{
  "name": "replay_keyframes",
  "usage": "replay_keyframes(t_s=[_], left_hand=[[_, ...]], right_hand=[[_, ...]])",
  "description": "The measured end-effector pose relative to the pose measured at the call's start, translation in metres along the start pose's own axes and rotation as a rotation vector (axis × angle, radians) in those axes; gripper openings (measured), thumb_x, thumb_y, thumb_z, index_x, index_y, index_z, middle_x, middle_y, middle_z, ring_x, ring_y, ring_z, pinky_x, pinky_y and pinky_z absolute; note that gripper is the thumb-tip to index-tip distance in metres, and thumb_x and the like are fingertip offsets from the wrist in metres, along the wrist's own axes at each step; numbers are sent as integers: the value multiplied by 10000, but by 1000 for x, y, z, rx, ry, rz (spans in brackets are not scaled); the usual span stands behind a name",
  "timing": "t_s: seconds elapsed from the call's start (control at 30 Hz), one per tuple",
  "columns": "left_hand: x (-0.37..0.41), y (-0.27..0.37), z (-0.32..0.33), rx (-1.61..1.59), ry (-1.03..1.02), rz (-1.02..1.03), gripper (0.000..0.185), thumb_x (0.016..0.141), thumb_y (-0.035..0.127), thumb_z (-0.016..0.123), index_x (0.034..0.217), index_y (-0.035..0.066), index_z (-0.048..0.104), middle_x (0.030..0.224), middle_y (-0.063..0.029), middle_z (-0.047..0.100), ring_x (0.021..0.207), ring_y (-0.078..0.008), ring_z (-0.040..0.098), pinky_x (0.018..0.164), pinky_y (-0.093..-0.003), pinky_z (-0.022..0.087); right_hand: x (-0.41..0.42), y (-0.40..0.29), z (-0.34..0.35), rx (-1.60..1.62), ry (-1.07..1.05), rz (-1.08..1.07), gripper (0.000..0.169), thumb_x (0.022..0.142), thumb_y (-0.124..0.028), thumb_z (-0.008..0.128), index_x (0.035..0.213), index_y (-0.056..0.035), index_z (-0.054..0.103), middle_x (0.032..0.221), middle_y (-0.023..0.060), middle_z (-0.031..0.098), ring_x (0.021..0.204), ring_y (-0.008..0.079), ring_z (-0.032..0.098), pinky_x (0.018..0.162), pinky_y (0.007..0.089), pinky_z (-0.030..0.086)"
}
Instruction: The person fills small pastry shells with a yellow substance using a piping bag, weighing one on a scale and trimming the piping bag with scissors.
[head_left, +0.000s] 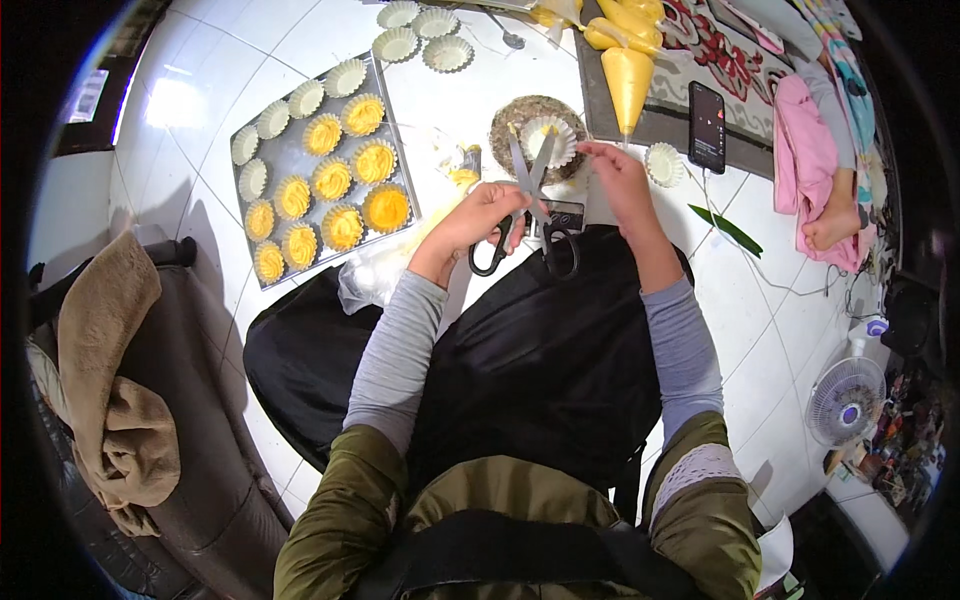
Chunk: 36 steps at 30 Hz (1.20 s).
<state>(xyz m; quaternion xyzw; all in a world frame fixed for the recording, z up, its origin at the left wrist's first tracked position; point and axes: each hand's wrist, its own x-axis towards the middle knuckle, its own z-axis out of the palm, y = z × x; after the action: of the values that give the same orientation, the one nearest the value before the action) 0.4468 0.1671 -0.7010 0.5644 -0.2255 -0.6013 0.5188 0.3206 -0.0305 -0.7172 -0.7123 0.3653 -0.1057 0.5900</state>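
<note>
My left hand (484, 217) holds black-handled scissors (531, 176) by one handle; their blades are spread and bear yellow smears at the tips. Beyond the blades an empty fluted paper or foil cup (551, 141) rests on a round brown plate (501, 124), above a digital kitchen scale (564, 216). My right hand (616, 176) is raised at the plate's right side, fingertips pinched together; whether a small scrap is between them is too small to tell. A filled piping bag of yellow batter (627, 82) lies just beyond it, tip towards me.
On the left, a metal tray (394, 90) carries fluted cups, several with yellow batter. Stacked cups (448, 52) and a spoon (512, 39) lie at the back. A phone (706, 127), a cable, a green strip (726, 230) and another person's foot (832, 221) are on the right.
</note>
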Motion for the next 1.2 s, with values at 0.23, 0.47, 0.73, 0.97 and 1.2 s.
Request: replay_keyframes(t_s=[0.23,0.47,0.73,0.97,1.2], left_hand=[[-1,-1,3,-21,7,-6,322,957,252,461,1055,32,674,563,-8,603,442,-61,550,387,-169,315],[-6,0,5,-30,-21,3,331,956,275,463,1059,33,664,556,4,596,441,-58,547,384,-169,299],[-16,5,5,19,-30,6,330,956,281,468,1056,38,667,553,10,594,448,-49,542,394,-170,282],[-24,3,-15,31,38,17,323,951,264,469,1050,25,662,566,1,603,462,-51,548,392,-160,281],[-21,5,-9,73,42,43,342,975,287,461,1048,25,668,555,0,597,458,-44,555,392,-158,294]], right_hand=[[-13,-35,18,120,-172,273,356,860,-160,491,1150,-72,678,724,-102,453,608,20,394,505,192,287],[2,-37,15,391,-221,432,396,850,-191,491,1210,-102,632,693,-107,380,541,9,311,466,195,237],[16,-39,14,202,-189,394,361,859,-180,475,1144,-98,681,698,-94,414,568,29,389,482,219,315],[13,-40,25,-773,-41,-263,234,861,-194,537,953,-115,736,936,77,591,948,276,599,801,418,498],[26,-35,28,-1240,44,-744,133,780,-138,616,855,-155,724,1006,45,571,990,239,542,759,412,448]])
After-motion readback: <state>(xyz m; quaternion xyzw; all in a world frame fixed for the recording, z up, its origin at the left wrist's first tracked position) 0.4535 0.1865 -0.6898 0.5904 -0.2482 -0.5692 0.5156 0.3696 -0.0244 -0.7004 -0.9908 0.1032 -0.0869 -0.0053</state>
